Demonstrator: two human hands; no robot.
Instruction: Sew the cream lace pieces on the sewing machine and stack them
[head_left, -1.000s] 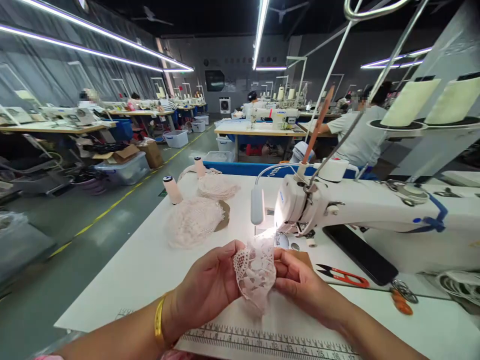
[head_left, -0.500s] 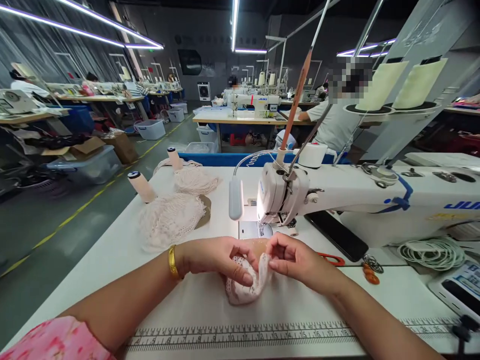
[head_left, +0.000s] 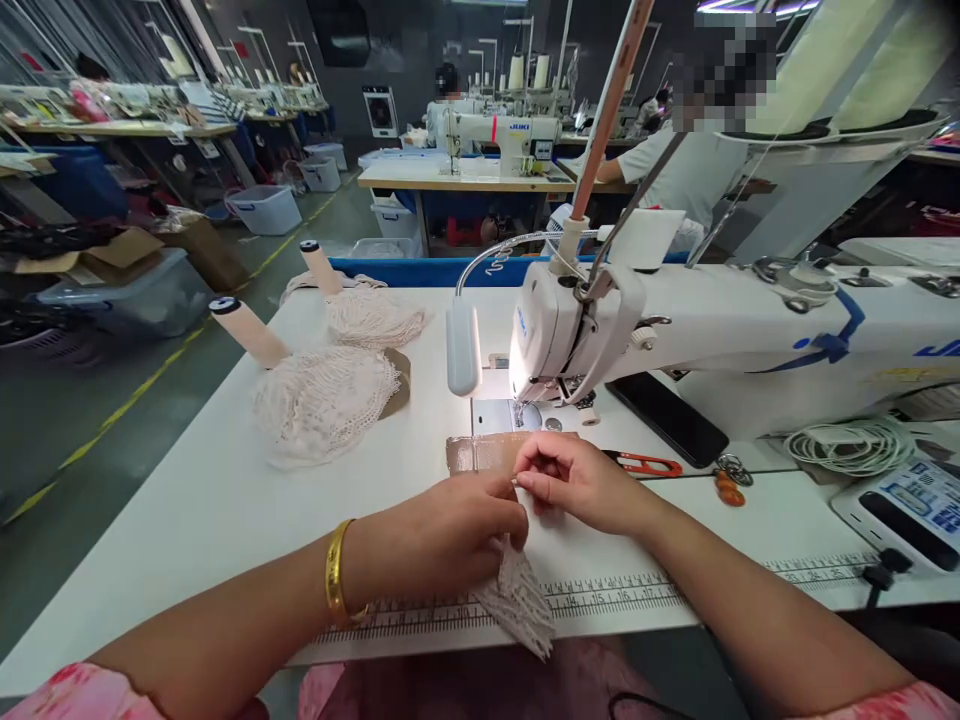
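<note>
Left hand (head_left: 450,535) closed, fingers curled over the upper end of a lace piece (head_left: 517,600); right hand (head_left: 574,480) closed in a pinch, thumb and forefinger meeting at the lace's top edge, the two hands touching there; lace hangs from the grip over the near table edge, across the printed ruler strip (head_left: 630,592). Landmark: sewing machine (head_left: 712,330). Both hands sit just in front of its needle area, beside a brown patch (head_left: 480,452) on the table (head_left: 187,520); red snips (head_left: 645,463) lie below the machine arm, near the right hand; lace piles (head_left: 322,400) and thread cones (head_left: 247,330) lie well left of the machine; gold bangle (head_left: 337,585) on left wrist.
</note>
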